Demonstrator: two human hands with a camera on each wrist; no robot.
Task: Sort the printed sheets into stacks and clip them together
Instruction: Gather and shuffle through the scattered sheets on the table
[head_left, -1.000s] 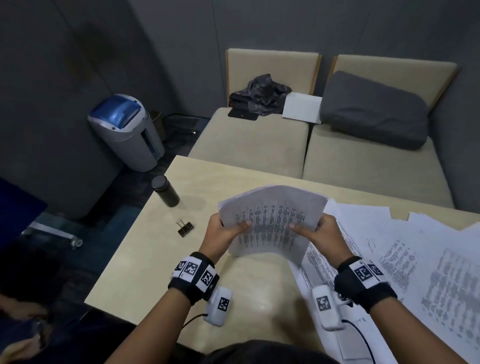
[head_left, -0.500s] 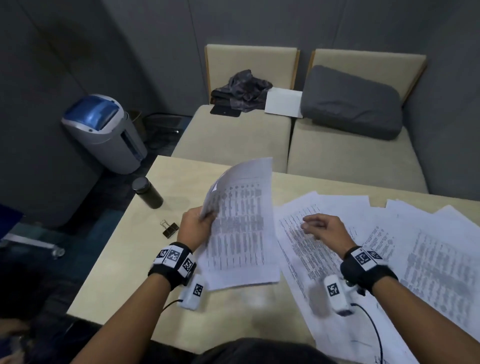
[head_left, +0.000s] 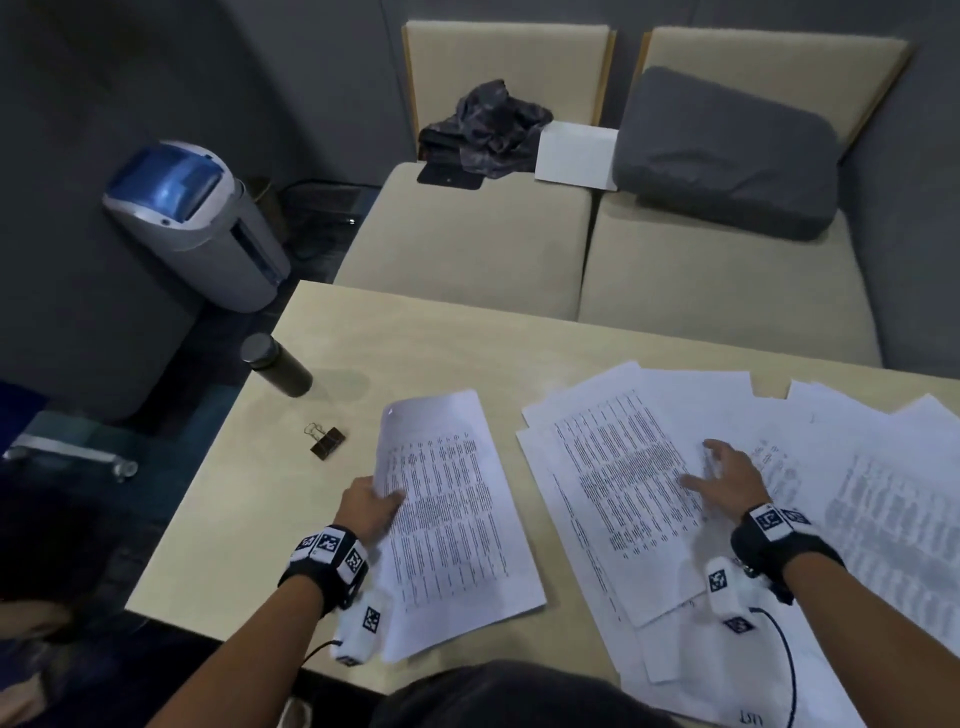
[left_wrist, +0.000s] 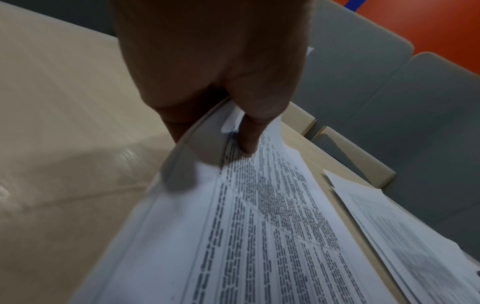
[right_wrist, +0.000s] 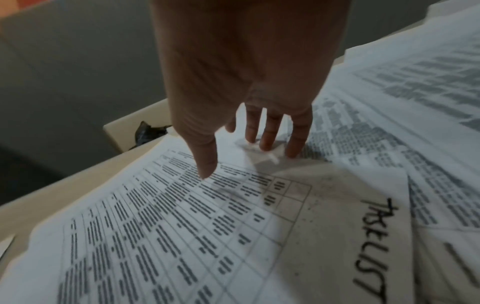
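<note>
Office: shredder (head_left: 197, 223), printouts (head_left: 649, 467), binder clip (head_left: 326, 440).

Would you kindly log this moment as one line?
left hand grips sorted stack | right hand open on loose sheets | binder clip unused

We saw a dim room with muted colours. The head view bent straight lines toward its edges. Soft shadows lay under the left hand (left_wrist: 207, 61) and the right hand (right_wrist: 241, 72). Both wrist views were smeared by blur, their print unreadable.
</note>
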